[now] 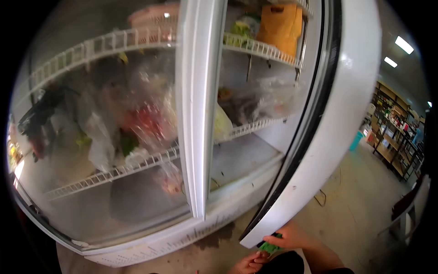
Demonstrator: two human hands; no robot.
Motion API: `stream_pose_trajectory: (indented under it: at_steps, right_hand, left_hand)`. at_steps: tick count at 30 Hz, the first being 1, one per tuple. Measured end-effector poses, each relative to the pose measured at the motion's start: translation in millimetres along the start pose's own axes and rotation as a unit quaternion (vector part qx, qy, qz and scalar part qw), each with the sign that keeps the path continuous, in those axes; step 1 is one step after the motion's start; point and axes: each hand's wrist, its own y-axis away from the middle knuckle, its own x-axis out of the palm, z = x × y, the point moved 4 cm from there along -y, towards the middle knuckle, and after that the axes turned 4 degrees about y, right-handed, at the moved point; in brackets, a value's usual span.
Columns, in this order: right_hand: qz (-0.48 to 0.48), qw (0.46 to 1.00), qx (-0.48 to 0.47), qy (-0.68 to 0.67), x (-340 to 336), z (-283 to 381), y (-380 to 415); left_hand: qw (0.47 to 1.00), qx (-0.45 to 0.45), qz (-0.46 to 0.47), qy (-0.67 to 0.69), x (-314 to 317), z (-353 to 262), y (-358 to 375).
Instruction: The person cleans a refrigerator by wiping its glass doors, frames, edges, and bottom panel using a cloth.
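Observation:
A small, crumpled green thing [270, 247] is low in the view, by the bottom corner of the refrigerator's white side [299, 192]. My right hand [292, 236] comes in from the right with its fingers closed around the green thing. Just below and to the left, my left hand [249, 264] has its fingers curled together, fingertips right at the lower end of the same thing. Whether it is leaves or cloth, I cannot tell. Both hands are outside the refrigerator, over the floor.
The display refrigerator has a glass pane with a white frame [196, 114]. Its wire shelves [114, 176] carry plastic bags [153, 121] of produce and a brown paper bag [279, 29]. A black cord [321, 198] lies on the floor. Shelving [392, 137] and a teal bin [356, 141] stand behind.

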Motion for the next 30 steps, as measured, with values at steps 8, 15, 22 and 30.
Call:
stream_pose_trajectory:
  at_steps: [8, 15, 22, 30]
  right_hand:
    - [0.091, 0.97, 0.214, -0.066, -35, -36, 118]
    - [-0.094, 0.915, 0.369, -0.132, -89, -49, 202]
    - [-0.228, 0.86, 0.454, -0.055, -111, -114, 319]
    - [-0.362, 0.788, 0.424, -0.26, -91, -157, 365]
  left_hand:
    - [0.924, 0.009, -0.247, -0.292, -63, -20, 16]
    - [0.857, -0.135, -0.283, -0.408, -70, -54, -17]
    - [0.827, -0.129, -0.3, -0.458, -61, -72, -38]
    - [0.756, -0.127, -0.373, -0.522, -56, -101, -11]
